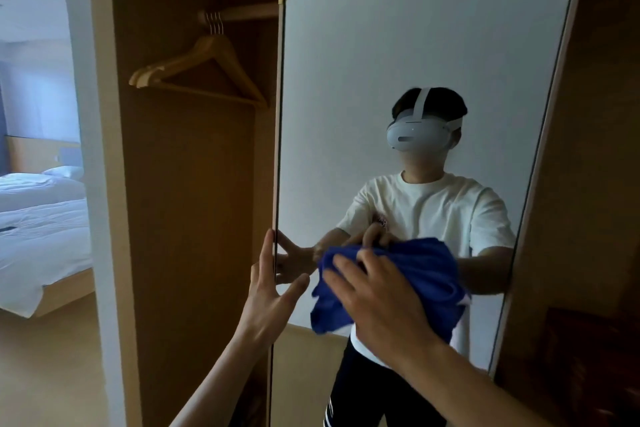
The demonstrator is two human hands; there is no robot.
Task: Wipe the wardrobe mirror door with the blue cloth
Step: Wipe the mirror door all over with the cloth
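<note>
The wardrobe mirror door [381, 62] stands open in front of me, with a thin pale frame. It reflects a person in a white shirt with a headset. My right hand [377, 298] presses the bunched blue cloth [422, 274] flat against the lower glass, fingers spread over it. My left hand [268, 291] holds the door's left edge, fingers straight along the frame and thumb out across the glass.
Left of the door the wardrobe's inside shows a rail with several wooden hangers [204, 69]. Further left, past a white wall edge, is a bed [38, 229] with white bedding. Dark wooden shelves [588, 357] lie behind the door at right.
</note>
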